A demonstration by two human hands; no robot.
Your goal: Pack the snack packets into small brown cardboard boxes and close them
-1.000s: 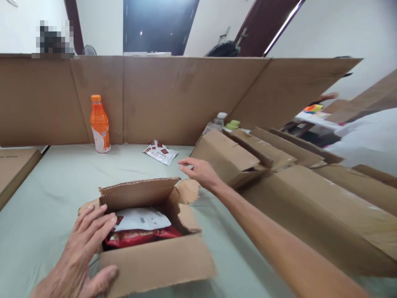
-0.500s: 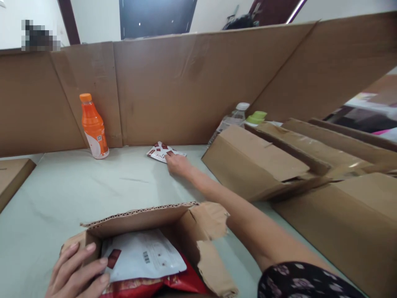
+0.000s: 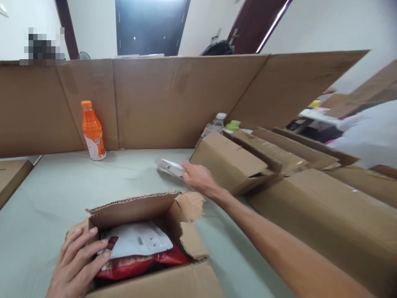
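Observation:
My right hand (image 3: 198, 178) is closed on a small white packet (image 3: 171, 167), held by its right end over the table; it is tilted and smeared by motion. My left hand (image 3: 79, 258) lies on the left edge of an open cardboard box (image 3: 155, 285), fingers spread and outstretched, its thumb hidden. The fingertips reach over the rim to the contents. Inside lies a white pouch (image 3: 139, 240) with a barcode and a dark red patch. Beneath it is a shiny red bag (image 3: 130, 267). The box's right flaps are torn.
An orange drink bottle (image 3: 93, 132) stands by the cardboard partition (image 3: 173, 99) at the back. Several brown boxes (image 3: 322, 207) fill the right side. Behind them lean a clear bottle (image 3: 214, 124) and a green-capped container (image 3: 233, 125). A flat box (image 3: 12, 178) lies at left.
My right hand has picked the packet up from the table and brought it nearer to me. My left hand stays on the box. The view has turned slightly right.

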